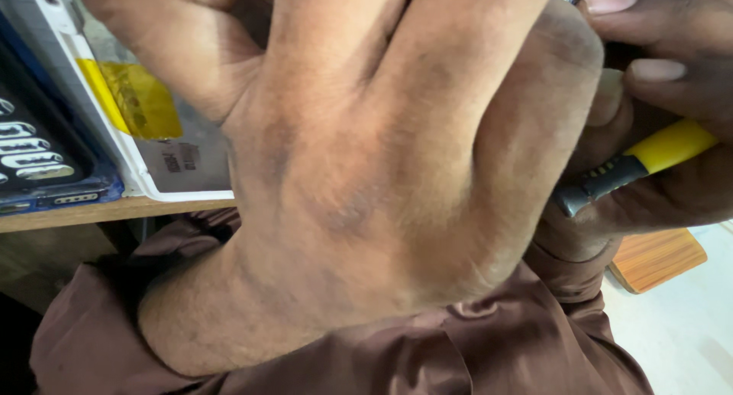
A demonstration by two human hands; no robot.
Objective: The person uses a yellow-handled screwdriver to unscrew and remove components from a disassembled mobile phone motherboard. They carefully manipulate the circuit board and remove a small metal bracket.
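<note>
The back of my left hand [382, 151] fills most of the head view, very close to the camera, with its fingers running up out of the frame. What lies under its palm is hidden. It reaches over a white-framed flat panel [137, 166] that carries a strip of yellow tape [141, 101]. At the right edge, my right hand [672, 74] is wrapped around a tool with a yellow and black handle [641, 162]. The tool's tip is hidden behind my left hand.
A dark device in a blue case [46, 158] lies left of the white panel on a wooden table whose edge [92, 213] crosses the left side. A small wooden board [657, 257] sits lower right on a pale floor. My brown clothing [427, 349] fills the bottom.
</note>
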